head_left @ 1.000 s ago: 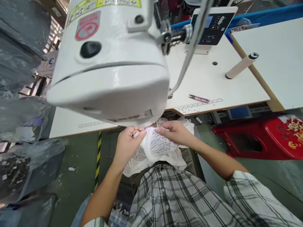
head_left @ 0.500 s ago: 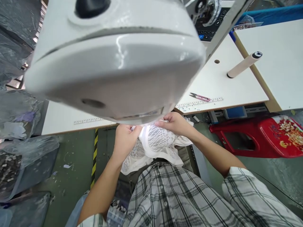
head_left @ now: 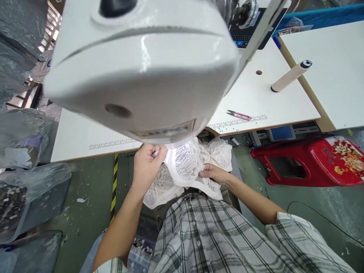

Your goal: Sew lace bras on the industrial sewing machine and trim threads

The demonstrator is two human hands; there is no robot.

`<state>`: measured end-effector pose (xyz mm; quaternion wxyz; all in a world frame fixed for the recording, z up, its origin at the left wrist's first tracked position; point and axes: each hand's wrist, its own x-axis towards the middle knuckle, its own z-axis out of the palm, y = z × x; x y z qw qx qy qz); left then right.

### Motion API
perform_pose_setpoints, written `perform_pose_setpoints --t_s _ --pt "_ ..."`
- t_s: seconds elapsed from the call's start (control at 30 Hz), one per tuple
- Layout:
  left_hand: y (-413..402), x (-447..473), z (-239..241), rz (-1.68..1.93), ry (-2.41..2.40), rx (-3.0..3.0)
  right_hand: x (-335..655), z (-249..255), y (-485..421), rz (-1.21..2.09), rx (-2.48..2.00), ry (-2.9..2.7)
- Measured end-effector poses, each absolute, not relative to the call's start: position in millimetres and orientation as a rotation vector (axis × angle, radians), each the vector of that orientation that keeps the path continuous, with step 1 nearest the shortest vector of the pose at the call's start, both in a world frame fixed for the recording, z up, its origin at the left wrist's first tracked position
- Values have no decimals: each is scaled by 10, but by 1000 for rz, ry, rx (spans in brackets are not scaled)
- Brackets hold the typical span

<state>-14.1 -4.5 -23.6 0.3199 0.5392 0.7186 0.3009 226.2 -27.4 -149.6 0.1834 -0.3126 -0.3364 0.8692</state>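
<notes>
Your right hand (head_left: 214, 173) has dropped off the top edge of the white lace piece (head_left: 184, 163). It now sits low on it near your shirt, fingers curled onto the lower edge; pinching or just pressing, can't tell. Left hand (head_left: 146, 167) stays put, thumb and fingers pinching the upper left edge right under the sewing machine head (head_left: 142, 72). Lace hangs in your lap below the table (head_left: 256, 94) edge, and more of it fans out to the right than half a second ago. Reads as a regrip, not feeding. Snips (head_left: 239, 115) lie untouched on the table.
</notes>
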Motion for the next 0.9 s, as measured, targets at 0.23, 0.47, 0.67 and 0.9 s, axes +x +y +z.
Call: perform_pose_setpoints --t_s 0.23,0.47,0.67,0.9 --pt "-75 -120 -305 935 1841 1438 2392 -1401 -347 2253 -1006 -830" --pt "-193 -151 -273 1006 1833 1666 2468 -1184 -343 2193 -1018 -876" --pt "-457 143 -87 1275 1472 2297 2625 -820 -262 2049 -865 -1326" --pt "-588 489 32 667 906 2521 2581 -98 -175 1833 -363 -2245"
